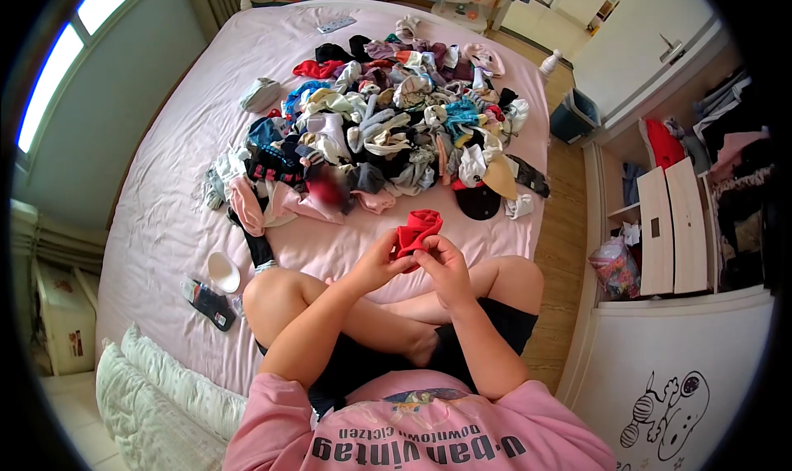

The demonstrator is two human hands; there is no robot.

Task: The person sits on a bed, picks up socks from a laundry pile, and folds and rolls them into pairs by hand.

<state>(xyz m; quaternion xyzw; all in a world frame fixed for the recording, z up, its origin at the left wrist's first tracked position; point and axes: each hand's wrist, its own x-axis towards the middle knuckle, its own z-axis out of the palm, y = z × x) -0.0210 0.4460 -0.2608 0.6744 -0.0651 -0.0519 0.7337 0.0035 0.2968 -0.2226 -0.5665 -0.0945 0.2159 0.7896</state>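
My left hand [382, 261] and my right hand [443, 265] meet above my crossed legs, both closed on a red cloth [418, 228]. The cloth is bunched or rolled and sticks up above my fingers. Beyond it, a wide heap of mixed clothes and socks [388, 133] covers the middle of the bed. At the near edge of the heap lie a black cap [478, 203] and a pink garment [305, 204]. What kind of item the red cloth is, I cannot tell.
On the pink bed sheet [165, 223], a white cup-shaped pad [223, 272] and a dark packet [211, 305] lie at the left. White pillows [157, 397] are at the lower left. An open wardrobe [606, 215] and a dark bin [574, 116] stand at the right.
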